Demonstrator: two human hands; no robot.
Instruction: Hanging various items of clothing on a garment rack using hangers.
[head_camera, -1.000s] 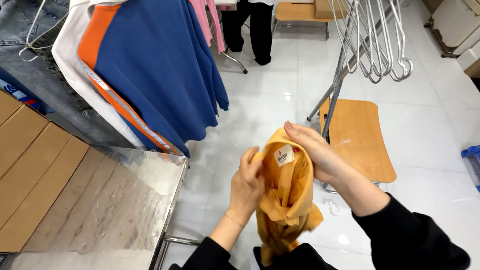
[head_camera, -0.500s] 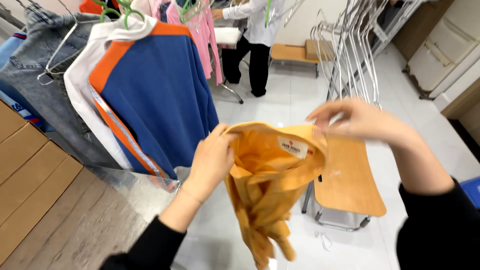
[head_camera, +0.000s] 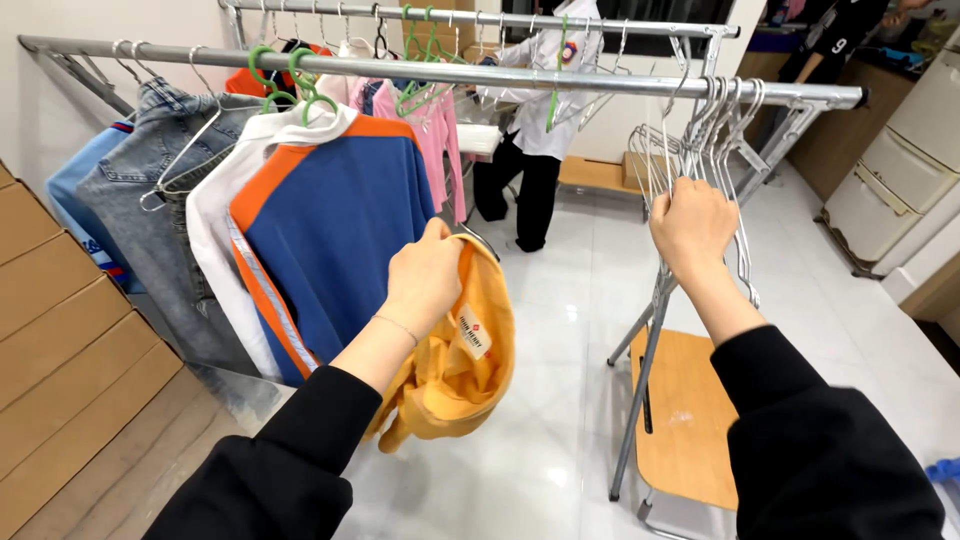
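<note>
My left hand (head_camera: 428, 277) grips the collar of an orange-yellow shirt (head_camera: 462, 370), which hangs down below it with its neck label showing. My right hand (head_camera: 692, 222) is raised to a bunch of empty wire hangers (head_camera: 700, 140) on the right end of a metal clothes rail (head_camera: 560, 76), its fingers closed around one of them. Both arms wear black sleeves.
On the rail's left hang a blue, orange and white sweatshirt (head_camera: 325, 240), denim jeans (head_camera: 160, 210) and pink tops (head_camera: 430, 140). A wooden stool (head_camera: 690, 420) stands under the rail's right leg. A person in white top and black trousers (head_camera: 530, 150) stands behind. White drawers (head_camera: 900, 170) sit at right.
My head has lifted toward the rail. My right hand left the shirt and rose to the wire hangers. My left hand keeps the shirt alone, now lower and to the left.
</note>
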